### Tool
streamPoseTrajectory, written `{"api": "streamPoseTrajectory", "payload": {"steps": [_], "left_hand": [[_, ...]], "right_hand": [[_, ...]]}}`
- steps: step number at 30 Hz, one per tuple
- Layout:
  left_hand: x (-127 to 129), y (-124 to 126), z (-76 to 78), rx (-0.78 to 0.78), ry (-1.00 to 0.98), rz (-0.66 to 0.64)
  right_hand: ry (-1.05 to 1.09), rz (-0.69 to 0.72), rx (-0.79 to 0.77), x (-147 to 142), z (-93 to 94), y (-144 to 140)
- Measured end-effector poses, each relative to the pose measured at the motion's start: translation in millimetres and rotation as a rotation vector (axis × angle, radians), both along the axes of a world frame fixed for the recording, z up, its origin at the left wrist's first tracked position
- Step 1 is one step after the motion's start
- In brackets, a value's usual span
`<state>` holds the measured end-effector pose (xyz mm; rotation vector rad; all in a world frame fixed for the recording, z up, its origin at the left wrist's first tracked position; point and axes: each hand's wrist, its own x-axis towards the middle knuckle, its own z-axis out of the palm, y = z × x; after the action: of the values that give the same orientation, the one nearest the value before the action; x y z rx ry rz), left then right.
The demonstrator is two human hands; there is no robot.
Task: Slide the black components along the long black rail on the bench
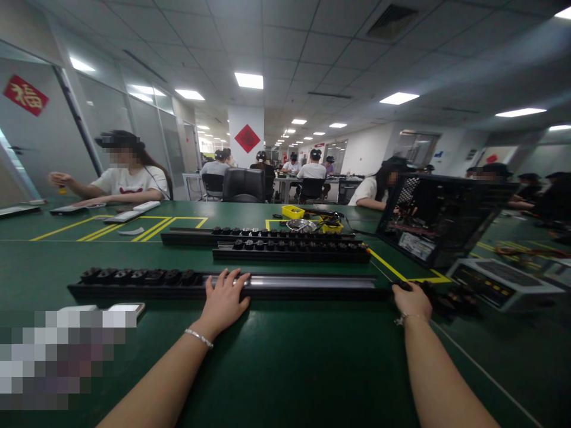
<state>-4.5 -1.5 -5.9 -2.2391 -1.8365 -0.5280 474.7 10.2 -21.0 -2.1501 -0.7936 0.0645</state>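
A long black track rail (312, 282) lies across the green table in front of me, with a bright metal-looking strip along its channel. Black socket-like modules (147, 276) sit in a row in its left part. My left hand (225, 294) rests on the middle of the rail, fingers spread, just right of the modules. At the rail's right end, my right hand (413, 301) has its fingers closed round a small black part (402, 286), mostly covered by the fingers. Behind lie two more black rails, a shorter one (289, 254) and a longer one (187, 236), both carrying modules.
An open computer case (446, 220) stands at the right, a power supply unit (504, 282) before it. Yellow trays (293, 211) and a coiled clear bag or wire (301, 225) lie behind the rails. A phone (127, 309) is at left. A person (129, 172) sits across the table.
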Motion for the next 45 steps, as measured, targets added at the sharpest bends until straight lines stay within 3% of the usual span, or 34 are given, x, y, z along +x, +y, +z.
{"api": "streamPoseTrajectory", "payload": {"steps": [5,13,26,30,33,35,39,45], "left_hand": [[0,-1,0.6,-0.012,0.003,0.002],[0,-2,2.1,-0.019,0.004,0.002],[1,0,6.2,0.002,-0.068,0.042],[0,1,10.2,0.085,-0.079,0.052],[0,1,10.9,0.183,-0.064,0.137],[-2,2,9.7,0.241,-0.063,0.232],[-11,8,5.5,0.247,-0.103,0.394],[-20,14,1.9,0.072,-0.141,0.371]], "right_hand": [[0.010,-0.069,-0.080,-2,10.6,-11],[-0.035,-0.102,-0.163,3,7.1,-13],[-0.054,-0.240,-0.058,5,0.9,-17],[-0.081,-0.279,-0.068,-2,5.7,-22],[-0.216,-0.273,0.062,-13,12.6,-23],[-0.345,-0.211,0.141,-23,18.2,-20],[-0.529,0.111,0.137,-53,25.7,-6],[-0.597,0.532,-0.077,-100,24.5,5]]}}
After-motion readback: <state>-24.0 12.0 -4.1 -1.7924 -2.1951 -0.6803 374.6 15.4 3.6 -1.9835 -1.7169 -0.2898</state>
